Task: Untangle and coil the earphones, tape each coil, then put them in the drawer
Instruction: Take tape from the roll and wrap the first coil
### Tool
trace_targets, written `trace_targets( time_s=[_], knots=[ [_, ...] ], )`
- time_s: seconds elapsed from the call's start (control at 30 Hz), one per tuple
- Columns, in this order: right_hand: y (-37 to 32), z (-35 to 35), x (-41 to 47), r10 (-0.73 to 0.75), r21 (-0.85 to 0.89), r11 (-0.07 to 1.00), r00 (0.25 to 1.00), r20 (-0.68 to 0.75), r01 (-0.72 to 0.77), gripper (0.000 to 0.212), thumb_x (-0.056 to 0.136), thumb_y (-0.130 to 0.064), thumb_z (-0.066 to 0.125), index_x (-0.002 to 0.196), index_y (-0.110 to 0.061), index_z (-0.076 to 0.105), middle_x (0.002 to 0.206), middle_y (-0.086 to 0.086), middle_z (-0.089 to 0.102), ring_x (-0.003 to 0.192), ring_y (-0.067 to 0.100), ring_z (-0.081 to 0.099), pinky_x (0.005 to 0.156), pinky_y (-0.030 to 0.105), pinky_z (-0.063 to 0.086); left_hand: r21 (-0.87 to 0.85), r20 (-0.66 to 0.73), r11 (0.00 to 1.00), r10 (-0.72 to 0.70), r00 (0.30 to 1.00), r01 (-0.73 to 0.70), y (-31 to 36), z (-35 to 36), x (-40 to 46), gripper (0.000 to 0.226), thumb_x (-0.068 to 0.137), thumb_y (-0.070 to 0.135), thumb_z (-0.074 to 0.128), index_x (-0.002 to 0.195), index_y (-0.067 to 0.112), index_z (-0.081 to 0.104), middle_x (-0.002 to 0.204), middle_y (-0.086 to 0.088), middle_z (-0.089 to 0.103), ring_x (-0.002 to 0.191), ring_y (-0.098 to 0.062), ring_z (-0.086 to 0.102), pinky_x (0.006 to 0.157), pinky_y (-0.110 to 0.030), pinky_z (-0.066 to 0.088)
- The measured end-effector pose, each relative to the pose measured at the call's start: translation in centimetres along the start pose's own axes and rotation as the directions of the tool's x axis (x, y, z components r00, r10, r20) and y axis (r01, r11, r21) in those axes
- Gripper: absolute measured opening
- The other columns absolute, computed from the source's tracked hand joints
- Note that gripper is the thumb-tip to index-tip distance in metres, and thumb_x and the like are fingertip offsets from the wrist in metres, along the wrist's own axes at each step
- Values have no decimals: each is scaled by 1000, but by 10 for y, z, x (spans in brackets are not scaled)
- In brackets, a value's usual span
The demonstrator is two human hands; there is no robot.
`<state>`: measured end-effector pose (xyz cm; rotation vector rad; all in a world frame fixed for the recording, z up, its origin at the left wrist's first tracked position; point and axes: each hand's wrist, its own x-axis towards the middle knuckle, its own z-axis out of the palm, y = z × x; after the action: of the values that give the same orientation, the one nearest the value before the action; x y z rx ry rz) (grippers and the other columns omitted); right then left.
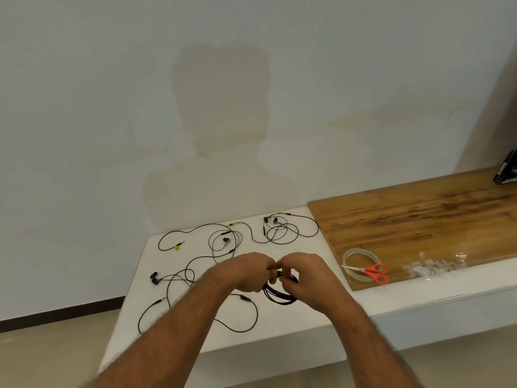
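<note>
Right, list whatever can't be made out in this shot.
Head view only:
- Top of the coiled earphones: covered by the left hand and right hand, so any tape on it is hidden.
- Dark object: cut off by the right edge.
- Print on the tape roll: too small.
- Drawer: not in view.

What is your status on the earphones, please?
Both hands grip coil. Three earphones loose on table. Tape, scissors untouched.

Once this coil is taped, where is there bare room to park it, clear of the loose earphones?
Bare wood on the board behind the tape roll and scissors; also the white ledge in front of the board. The white top left of the hands is crowded with loose earphones.
</note>
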<state>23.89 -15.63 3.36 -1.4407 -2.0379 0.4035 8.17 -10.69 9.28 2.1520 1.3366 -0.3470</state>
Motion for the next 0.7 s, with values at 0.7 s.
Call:
trace_targets(
  time_s=[0.7],
  knots=[
    [-4, 7, 0, 0, -93, 996, 997, -78, -7, 12, 83, -12, 62, 73, -16, 57, 68, -6, 56, 62, 13, 47, 55, 14, 30, -465, -95, 885, -21, 995, -26, -11, 7, -2, 30, 98, 32, 51, 82, 13, 69, 70, -2, 60, 60, -10, 56, 60, -21, 51]
  ],
)
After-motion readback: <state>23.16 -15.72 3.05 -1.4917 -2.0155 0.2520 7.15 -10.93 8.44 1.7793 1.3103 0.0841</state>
